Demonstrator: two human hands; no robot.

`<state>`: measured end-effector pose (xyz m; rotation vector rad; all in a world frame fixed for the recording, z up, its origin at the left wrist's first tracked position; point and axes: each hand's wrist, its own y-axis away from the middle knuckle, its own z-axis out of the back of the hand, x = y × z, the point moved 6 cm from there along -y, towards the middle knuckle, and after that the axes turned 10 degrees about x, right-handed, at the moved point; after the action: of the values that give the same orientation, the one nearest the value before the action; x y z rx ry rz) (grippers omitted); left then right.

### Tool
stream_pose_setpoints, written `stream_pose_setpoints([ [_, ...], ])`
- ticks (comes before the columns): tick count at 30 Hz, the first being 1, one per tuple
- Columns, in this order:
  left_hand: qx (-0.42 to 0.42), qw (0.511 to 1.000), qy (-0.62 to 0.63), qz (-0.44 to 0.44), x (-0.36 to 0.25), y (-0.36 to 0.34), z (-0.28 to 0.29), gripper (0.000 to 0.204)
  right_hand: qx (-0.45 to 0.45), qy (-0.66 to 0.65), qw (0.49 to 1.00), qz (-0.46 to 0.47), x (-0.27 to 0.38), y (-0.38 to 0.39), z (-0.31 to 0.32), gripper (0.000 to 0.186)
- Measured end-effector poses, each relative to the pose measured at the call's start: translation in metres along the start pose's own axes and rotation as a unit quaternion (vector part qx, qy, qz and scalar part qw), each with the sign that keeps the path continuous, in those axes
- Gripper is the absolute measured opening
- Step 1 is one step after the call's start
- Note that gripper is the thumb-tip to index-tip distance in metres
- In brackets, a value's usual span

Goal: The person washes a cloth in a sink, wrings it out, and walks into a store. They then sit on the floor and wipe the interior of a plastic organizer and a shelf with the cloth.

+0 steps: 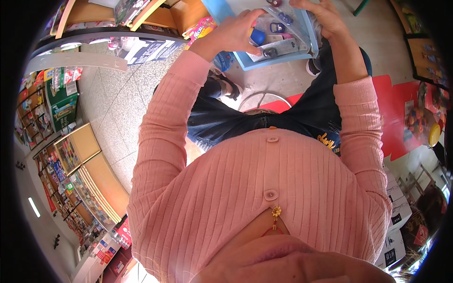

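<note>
At the top of the head view is a light blue plastic tray [245, 60] above my lap. Small toy-like items in clear packaging lie in it, among them a dark blue toy [285, 18] and a dark grey one [270, 52]. My left hand [232, 32] reaches over the tray's left side, thumb and forefinger spread apart around a round blue object [257, 36]. I cannot see it gripping anything. My right hand [329, 20] is at the tray's right side, a finger extending over it; the upper frame edge cuts off part, and its hold cannot be made out.
A pink and yellow packet [201, 29] is beside my left wrist. Wooden shelving [181, 16] stands at the upper left, with stocked shelves [75, 174] farther left. Below the tray is a metal ring [264, 94]. A yellow-lidded jar [434, 135] stands by a red surface [384, 115] at right.
</note>
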<state>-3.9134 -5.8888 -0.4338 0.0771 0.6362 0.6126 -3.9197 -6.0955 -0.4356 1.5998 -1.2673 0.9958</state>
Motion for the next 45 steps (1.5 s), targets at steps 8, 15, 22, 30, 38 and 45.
stream_pose_setpoints([
  [8,0.071,0.996,0.025,0.04,0.007,-0.001,-0.003,0.082,0.035,-0.045,0.998,0.001,-0.004,0.0,-0.008,0.064],
  [15,0.052,0.999,0.013,0.008,0.009,-0.002,-0.003,0.078,0.035,-0.028,0.999,0.022,-0.002,-0.003,-0.006,0.063],
  [22,0.051,0.997,0.06,0.001,0.025,-0.012,0.001,0.065,-0.012,-0.028,1.0,0.0,-0.003,-0.002,0.0,0.061],
  [30,0.016,0.967,0.253,0.04,0.029,-0.025,0.058,0.071,-0.006,-0.008,1.0,-0.001,-0.004,-0.014,0.003,0.045],
  [38,-0.092,0.812,0.576,0.036,0.047,-0.036,0.083,0.05,-0.056,-0.018,0.998,-0.015,-0.003,-0.016,0.018,0.035],
  [45,-0.127,0.64,0.752,-0.093,0.1,-0.018,0.103,0.033,-0.112,-0.036,0.993,0.018,-0.001,-0.013,0.033,0.033],
])
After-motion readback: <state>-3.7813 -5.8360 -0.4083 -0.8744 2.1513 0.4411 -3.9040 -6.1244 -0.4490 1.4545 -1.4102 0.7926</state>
